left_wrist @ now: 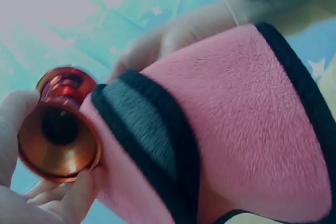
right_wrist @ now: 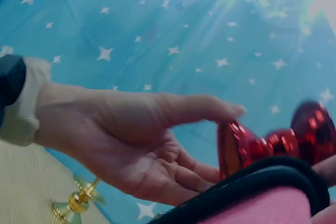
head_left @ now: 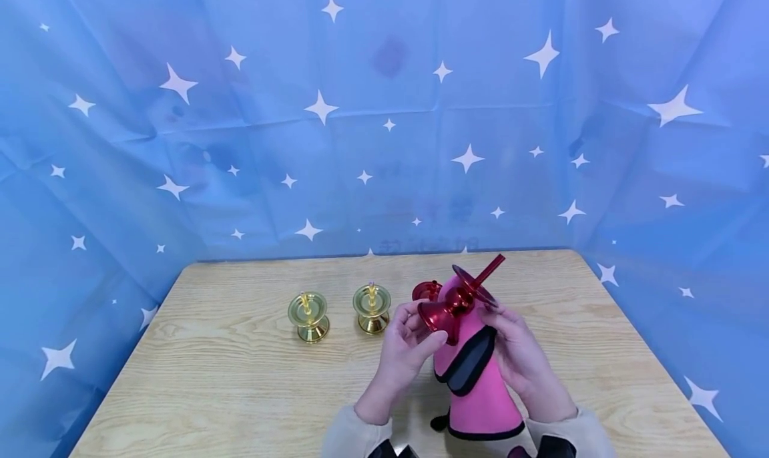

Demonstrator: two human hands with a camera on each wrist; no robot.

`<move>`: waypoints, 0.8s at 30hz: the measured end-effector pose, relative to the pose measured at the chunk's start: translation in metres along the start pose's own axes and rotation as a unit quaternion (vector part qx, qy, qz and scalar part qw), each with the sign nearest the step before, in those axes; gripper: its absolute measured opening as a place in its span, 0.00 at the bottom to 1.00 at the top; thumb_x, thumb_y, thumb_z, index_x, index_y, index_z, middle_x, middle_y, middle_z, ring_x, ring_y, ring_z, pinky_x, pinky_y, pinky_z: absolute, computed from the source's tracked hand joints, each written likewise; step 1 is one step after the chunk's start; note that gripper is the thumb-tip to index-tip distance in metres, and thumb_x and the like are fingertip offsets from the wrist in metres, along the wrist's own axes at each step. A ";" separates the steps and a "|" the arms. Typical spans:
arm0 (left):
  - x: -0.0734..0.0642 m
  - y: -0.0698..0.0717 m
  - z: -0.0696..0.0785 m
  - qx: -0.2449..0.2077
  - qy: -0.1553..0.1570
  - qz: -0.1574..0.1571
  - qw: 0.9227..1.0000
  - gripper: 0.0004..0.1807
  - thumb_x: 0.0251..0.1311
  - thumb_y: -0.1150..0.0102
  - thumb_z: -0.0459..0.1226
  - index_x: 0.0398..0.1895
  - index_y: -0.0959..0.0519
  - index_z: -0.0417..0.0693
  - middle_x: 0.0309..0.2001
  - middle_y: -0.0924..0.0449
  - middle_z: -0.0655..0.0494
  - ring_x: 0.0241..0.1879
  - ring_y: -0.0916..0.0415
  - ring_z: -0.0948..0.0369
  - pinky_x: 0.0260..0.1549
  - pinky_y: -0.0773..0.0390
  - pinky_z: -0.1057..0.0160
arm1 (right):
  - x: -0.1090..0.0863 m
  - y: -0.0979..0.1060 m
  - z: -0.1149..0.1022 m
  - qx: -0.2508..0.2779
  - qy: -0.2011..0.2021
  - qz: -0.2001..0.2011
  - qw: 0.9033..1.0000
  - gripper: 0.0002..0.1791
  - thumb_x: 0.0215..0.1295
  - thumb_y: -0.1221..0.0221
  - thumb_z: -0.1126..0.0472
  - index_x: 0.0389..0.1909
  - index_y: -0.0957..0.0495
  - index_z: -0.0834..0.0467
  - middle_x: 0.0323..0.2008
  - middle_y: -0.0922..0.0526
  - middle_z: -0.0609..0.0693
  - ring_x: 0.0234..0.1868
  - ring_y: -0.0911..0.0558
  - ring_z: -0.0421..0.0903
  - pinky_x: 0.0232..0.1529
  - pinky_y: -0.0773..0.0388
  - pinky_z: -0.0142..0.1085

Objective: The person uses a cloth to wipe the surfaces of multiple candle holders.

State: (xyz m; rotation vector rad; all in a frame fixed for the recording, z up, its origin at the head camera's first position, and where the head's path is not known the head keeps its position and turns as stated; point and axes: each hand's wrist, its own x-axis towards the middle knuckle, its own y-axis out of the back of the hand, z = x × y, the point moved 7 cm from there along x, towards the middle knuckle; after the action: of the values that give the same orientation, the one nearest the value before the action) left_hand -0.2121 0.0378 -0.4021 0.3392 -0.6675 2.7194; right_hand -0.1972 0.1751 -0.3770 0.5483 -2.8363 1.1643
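A shiny red candle holder [head_left: 459, 301], tilted with its stem pointing up to the right, is held between both hands. My left hand [head_left: 408, 351] pinches its flared base, thumb and fingers at the rim. In the left wrist view the hollow underside of the base [left_wrist: 60, 140] faces the camera. My right hand [head_left: 525, 358] grips a pink cloth [head_left: 480, 404] with black edging, its fingers near the holder's dish. The cloth lies against the holder and hangs down toward the table, with a dark grey fold showing. Part of the right hand is hidden behind the cloth.
Two gold candle holders [head_left: 309, 318] [head_left: 372, 308] stand upright on the wooden table [head_left: 228, 371], left of the hands. Another red piece [head_left: 425, 290] shows behind the held one, partly covered. A blue star-patterned backdrop [head_left: 384, 144] hangs behind the table and at its sides.
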 end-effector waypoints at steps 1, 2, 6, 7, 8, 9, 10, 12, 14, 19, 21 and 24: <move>0.000 0.000 0.001 0.002 -0.011 0.011 1.000 0.32 0.52 0.35 0.32 0.55 0.39 0.25 0.46 0.20 0.48 0.45 0.24 0.64 0.47 0.26 0.66 | -0.002 0.002 0.000 -0.043 0.003 0.034 0.998 0.19 0.71 0.62 0.71 0.41 0.21 0.56 0.42 0.19 0.48 0.42 0.20 0.38 0.44 0.24 0.28; 0.001 0.000 0.002 0.005 -0.023 0.019 1.000 0.33 0.51 0.34 0.32 0.55 0.40 0.24 0.47 0.21 0.44 0.46 0.24 0.64 0.48 0.26 0.65 | -0.004 0.003 0.001 -0.084 0.006 0.065 0.994 0.17 0.71 0.59 0.70 0.40 0.21 0.54 0.40 0.19 0.47 0.40 0.20 0.37 0.42 0.24 0.27; 0.002 0.001 0.005 0.021 -0.065 0.044 0.997 0.35 0.50 0.33 0.32 0.56 0.41 0.24 0.50 0.26 0.32 0.46 0.24 0.62 0.46 0.24 0.64 | -0.012 -0.001 0.002 -0.209 0.027 0.137 0.968 0.14 0.69 0.52 0.68 0.43 0.19 0.50 0.41 0.19 0.46 0.40 0.20 0.37 0.40 0.23 0.28; 0.002 0.002 0.006 0.025 -0.073 0.049 0.996 0.36 0.50 0.32 0.32 0.56 0.42 0.24 0.50 0.26 0.31 0.46 0.24 0.62 0.46 0.24 0.64 | -0.013 -0.003 0.002 -0.234 0.038 0.142 0.961 0.14 0.68 0.51 0.68 0.43 0.19 0.51 0.41 0.19 0.46 0.40 0.20 0.38 0.40 0.23 0.29; 0.002 0.003 0.007 0.029 -0.080 0.054 0.995 0.36 0.50 0.32 0.33 0.56 0.41 0.24 0.50 0.26 0.31 0.45 0.23 0.62 0.45 0.24 0.64 | -0.015 -0.006 0.002 -0.255 0.052 0.143 0.955 0.14 0.68 0.51 0.69 0.44 0.19 0.52 0.41 0.18 0.47 0.40 0.20 0.38 0.40 0.23 0.29; 0.002 0.003 0.008 0.032 -0.089 0.058 0.994 0.36 0.50 0.32 0.33 0.56 0.41 0.25 0.49 0.26 0.30 0.45 0.23 0.62 0.45 0.23 0.64 | -0.017 -0.010 0.002 -0.277 0.070 0.139 0.948 0.14 0.68 0.51 0.70 0.45 0.19 0.54 0.42 0.18 0.47 0.41 0.20 0.38 0.41 0.23 0.29; 0.003 0.004 0.009 0.034 -0.094 0.063 0.993 0.36 0.50 0.32 0.34 0.56 0.41 0.25 0.49 0.26 0.30 0.45 0.23 0.62 0.44 0.23 0.64 | -0.018 -0.015 0.001 -0.300 0.090 0.133 0.940 0.14 0.67 0.50 0.71 0.46 0.20 0.56 0.42 0.18 0.47 0.42 0.20 0.38 0.40 0.23 0.29; 0.003 0.006 0.010 0.038 -0.101 0.071 0.992 0.36 0.50 0.31 0.35 0.55 0.40 0.25 0.48 0.25 0.30 0.44 0.23 0.62 0.44 0.23 0.64 | -0.022 -0.026 -0.001 -0.341 0.137 0.111 0.923 0.15 0.65 0.50 0.74 0.49 0.21 0.63 0.43 0.18 0.48 0.42 0.20 0.39 0.39 0.23 0.28; 0.003 0.008 0.010 0.034 -0.103 0.074 0.991 0.35 0.50 0.31 0.35 0.54 0.40 0.26 0.48 0.25 0.31 0.44 0.22 0.62 0.44 0.23 0.65 | -0.025 -0.039 -0.003 -0.382 0.187 0.084 0.901 0.16 0.63 0.50 0.78 0.50 0.23 0.68 0.44 0.19 0.50 0.42 0.21 0.39 0.38 0.24 0.27; 0.001 0.012 0.012 0.018 -0.110 0.083 0.990 0.35 0.50 0.32 0.33 0.54 0.40 0.24 0.48 0.23 0.34 0.45 0.22 0.60 0.45 0.23 0.64 | -0.028 -0.064 -0.006 -0.529 0.307 0.049 0.790 0.21 0.54 0.46 0.83 0.49 0.23 0.68 0.41 0.22 0.55 0.38 0.24 0.37 0.33 0.28 0.24; 0.001 0.014 0.014 0.012 -0.106 0.090 0.990 0.34 0.50 0.32 0.32 0.54 0.40 0.24 0.47 0.21 0.39 0.44 0.21 0.60 0.44 0.23 0.65 | -0.028 -0.068 -0.006 -0.574 0.344 0.051 0.741 0.22 0.51 0.45 0.83 0.47 0.21 0.66 0.39 0.23 0.55 0.37 0.25 0.38 0.31 0.29 0.23; 0.000 0.017 0.014 -0.014 -0.083 0.096 0.992 0.30 0.50 0.33 0.32 0.52 0.37 0.29 0.45 0.18 0.50 0.44 0.21 0.61 0.43 0.23 0.67 | -0.027 -0.066 -0.005 -0.600 0.391 0.050 0.696 0.21 0.48 0.46 0.83 0.44 0.20 0.67 0.38 0.23 0.58 0.36 0.25 0.42 0.32 0.29 0.24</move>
State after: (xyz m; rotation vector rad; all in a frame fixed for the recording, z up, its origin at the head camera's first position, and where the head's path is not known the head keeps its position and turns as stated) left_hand -0.2161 0.0165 -0.3973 0.5235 -0.8217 2.8821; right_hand -0.1506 0.1441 -0.3330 -0.1898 -2.1278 -0.5353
